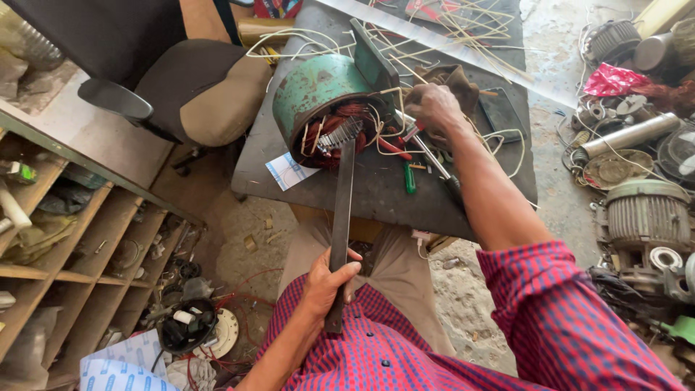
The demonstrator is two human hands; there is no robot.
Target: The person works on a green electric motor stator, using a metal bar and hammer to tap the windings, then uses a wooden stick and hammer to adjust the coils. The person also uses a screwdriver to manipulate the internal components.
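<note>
A green motor stator housing (313,85) lies on its side on the dark table (376,197), its copper windings and pale wire leads facing me. My left hand (329,279) grips the near end of a long dark flat metal bar (342,210), whose far end reaches into the stator's mouth. My right hand (434,108) is stretched over the table just right of the stator, fingers closed among the pale leads, over red-handled pliers (397,147). What it grips I cannot make out.
A green-handled tool (410,177) and a screwdriver (441,170) lie on the table. A padded chair (195,87) stands at the left, wooden shelves (65,246) beside it. Motors and metal parts (648,213) crowd the floor at right; loose parts lie lower left.
</note>
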